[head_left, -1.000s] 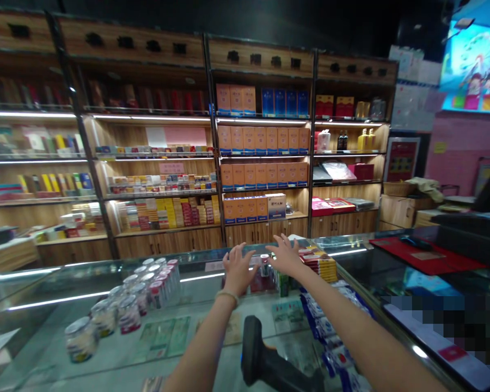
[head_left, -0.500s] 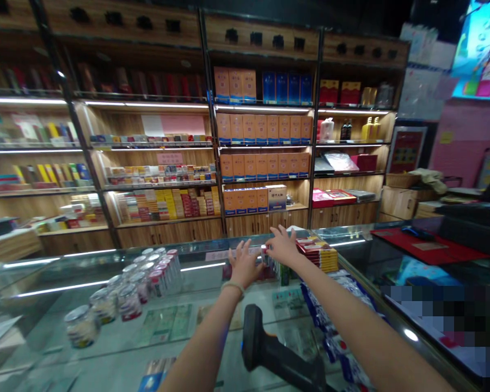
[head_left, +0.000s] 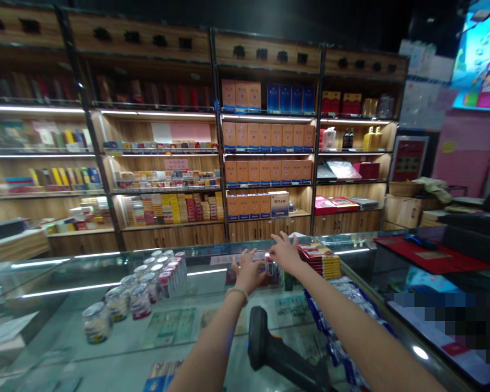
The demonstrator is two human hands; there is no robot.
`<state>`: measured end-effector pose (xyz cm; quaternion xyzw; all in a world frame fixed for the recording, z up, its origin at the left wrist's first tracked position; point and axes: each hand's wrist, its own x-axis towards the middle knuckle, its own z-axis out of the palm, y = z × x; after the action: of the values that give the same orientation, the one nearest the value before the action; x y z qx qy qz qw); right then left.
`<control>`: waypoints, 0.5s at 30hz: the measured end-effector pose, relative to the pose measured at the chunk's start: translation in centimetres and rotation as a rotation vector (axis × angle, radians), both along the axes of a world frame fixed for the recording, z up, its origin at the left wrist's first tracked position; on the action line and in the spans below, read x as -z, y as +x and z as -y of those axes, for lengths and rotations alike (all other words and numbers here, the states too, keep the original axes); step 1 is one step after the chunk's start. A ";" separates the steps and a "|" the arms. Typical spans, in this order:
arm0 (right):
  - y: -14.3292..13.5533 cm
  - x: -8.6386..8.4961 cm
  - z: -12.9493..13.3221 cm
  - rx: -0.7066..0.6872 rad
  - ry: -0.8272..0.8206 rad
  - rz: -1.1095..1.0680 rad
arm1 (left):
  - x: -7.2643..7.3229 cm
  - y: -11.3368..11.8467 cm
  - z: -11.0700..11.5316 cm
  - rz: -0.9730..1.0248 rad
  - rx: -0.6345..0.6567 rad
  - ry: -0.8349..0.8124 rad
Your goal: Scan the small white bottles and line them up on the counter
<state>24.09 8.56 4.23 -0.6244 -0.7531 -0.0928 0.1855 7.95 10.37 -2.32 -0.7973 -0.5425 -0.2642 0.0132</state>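
Observation:
My left hand (head_left: 250,274) reaches over the glass counter with its fingers spread apart. Opposite it, my right hand (head_left: 286,255) is also open, fingers stretched out and bent slightly down. Between the two hands stands a small white-capped bottle (head_left: 269,264), close to the fingertips of both; whether they touch it cannot be made out. Beside my right hand lies a stack of red and yellow packs (head_left: 319,260). Below my hands a black handheld barcode scanner (head_left: 265,343) points upward, with its handle toward the lower right.
Rows of jars and small bottles (head_left: 141,299) stand on the glass counter (head_left: 126,362) to the left. Blue and white packets (head_left: 353,310) lie under my right forearm. A red mat (head_left: 428,253) is at right. Lit shelves (head_left: 269,188) of boxes line the back wall.
The view has tilted up and turned slightly left, so everything sits lower and further right. Both hands stay spread around the small bottle, which shows more fully now.

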 end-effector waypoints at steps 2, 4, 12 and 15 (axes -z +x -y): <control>-0.2 0.0 0.5 -0.001 0.007 0.003 | 0.1 -0.2 0.1 -0.003 0.009 -0.011; -0.4 0.1 1.0 -0.002 0.016 0.006 | 0.0 -0.3 0.2 -0.010 0.018 -0.010; -0.8 0.2 2.3 -0.022 0.060 0.031 | -0.9 -0.8 1.0 -0.035 0.061 0.011; -0.8 -0.2 2.9 -0.035 0.102 0.014 | -1.7 -1.7 1.5 -0.035 0.065 0.051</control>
<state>23.31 5.64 4.43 -0.6002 -0.7595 -0.1322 0.2133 6.29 8.87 -0.65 -0.8184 -0.5091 -0.2642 0.0346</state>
